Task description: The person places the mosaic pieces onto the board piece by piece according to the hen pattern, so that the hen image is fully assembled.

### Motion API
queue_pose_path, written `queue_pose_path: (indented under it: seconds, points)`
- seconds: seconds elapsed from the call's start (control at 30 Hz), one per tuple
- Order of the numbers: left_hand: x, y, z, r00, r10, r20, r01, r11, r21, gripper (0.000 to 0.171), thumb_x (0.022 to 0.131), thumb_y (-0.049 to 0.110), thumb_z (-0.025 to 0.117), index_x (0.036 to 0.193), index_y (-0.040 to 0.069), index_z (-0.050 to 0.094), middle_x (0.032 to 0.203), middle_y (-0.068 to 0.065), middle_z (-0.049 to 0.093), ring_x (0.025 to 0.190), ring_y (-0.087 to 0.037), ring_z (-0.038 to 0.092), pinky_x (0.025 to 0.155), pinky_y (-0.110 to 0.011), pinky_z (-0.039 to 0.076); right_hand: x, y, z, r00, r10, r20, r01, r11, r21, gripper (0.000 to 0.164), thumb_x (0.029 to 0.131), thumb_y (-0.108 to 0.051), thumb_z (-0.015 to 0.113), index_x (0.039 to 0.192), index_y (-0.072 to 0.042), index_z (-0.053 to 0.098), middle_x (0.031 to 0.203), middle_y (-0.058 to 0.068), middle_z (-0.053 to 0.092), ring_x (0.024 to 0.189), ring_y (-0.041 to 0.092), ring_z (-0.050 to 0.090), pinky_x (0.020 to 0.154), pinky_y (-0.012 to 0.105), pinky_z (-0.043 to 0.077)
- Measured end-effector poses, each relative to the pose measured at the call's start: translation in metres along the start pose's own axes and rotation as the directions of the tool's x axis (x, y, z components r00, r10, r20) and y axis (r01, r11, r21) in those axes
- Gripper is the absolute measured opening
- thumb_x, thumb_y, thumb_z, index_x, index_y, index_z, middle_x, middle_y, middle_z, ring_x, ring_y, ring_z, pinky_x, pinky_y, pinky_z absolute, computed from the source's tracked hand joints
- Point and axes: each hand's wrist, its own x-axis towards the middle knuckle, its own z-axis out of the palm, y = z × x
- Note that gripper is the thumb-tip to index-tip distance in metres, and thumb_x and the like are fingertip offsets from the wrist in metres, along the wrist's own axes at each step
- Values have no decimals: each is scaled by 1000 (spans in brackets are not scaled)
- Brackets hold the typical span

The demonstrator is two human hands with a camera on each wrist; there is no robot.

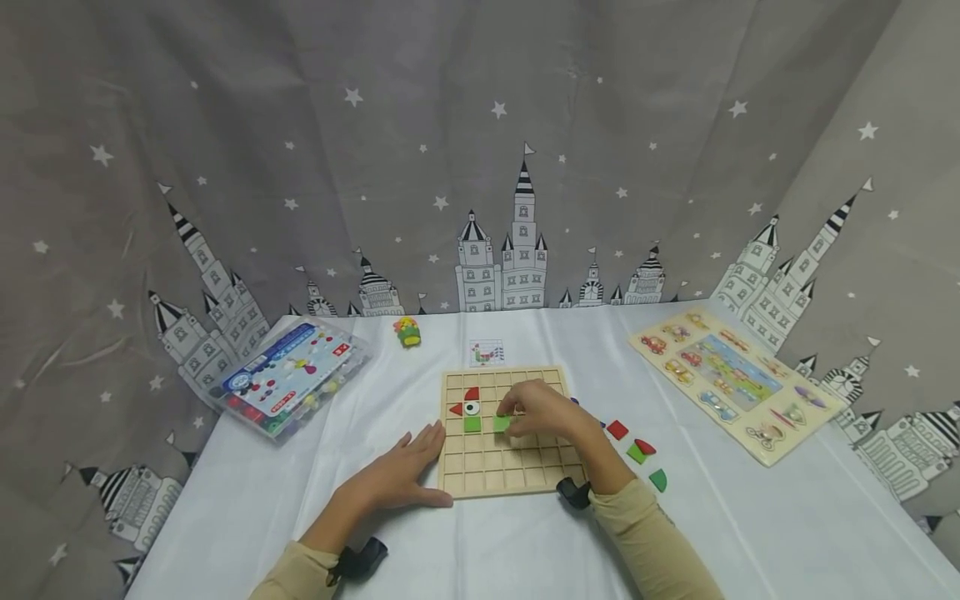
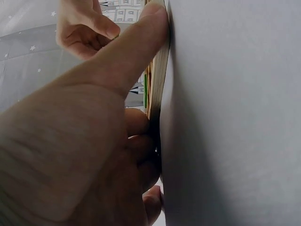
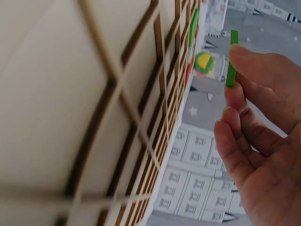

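A wooden grid board (image 1: 487, 479) lies on the white cloth. On its left side sit a red quarter-round piece (image 1: 472, 393), a red triangle (image 1: 456, 409), a white tile with a black dot (image 1: 471, 408) and a green square tile (image 1: 472, 425). My right hand (image 1: 542, 408) pinches another green square tile (image 3: 232, 59) between thumb and finger above the board. My left hand (image 1: 405, 468) lies at the board's left edge, fingers extended, its thumb (image 2: 153, 23) by the lower corner. Behind the board is a small picture card (image 1: 487, 352) with a bird pattern.
Right of the board lie a red tile (image 1: 617, 430), a green-and-red pair (image 1: 640, 450) and a green quarter-round (image 1: 657, 479). A clear plastic case (image 1: 292, 379) stands at the left, a picture puzzle board (image 1: 738, 379) at the right, and a small colourful toy (image 1: 407, 332) at the back.
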Motion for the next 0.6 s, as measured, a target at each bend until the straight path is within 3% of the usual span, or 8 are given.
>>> queue_pose_path:
  seconds: [0.27,0.6]
  points:
    - [-1,-1,1,1000,12,-1,-12,1000,0,116,73,70,68,155,6,19,163,-12,19,151,-29,19,126,-48,13,15,-13,14,997,-30,67,33,999,-36,24,74,-10,82,97,-9,77,97,1,75,83,10,62,76,23,54]
    - [1,0,1,1000,8,0,-8,1000,19,114,73,72,66,155,7,21,163,-9,19,152,-27,18,125,-49,15,26,-25,26,992,-19,123,32,994,-108,25,73,-9,81,99,-9,77,88,-4,72,72,6,56,68,18,51]
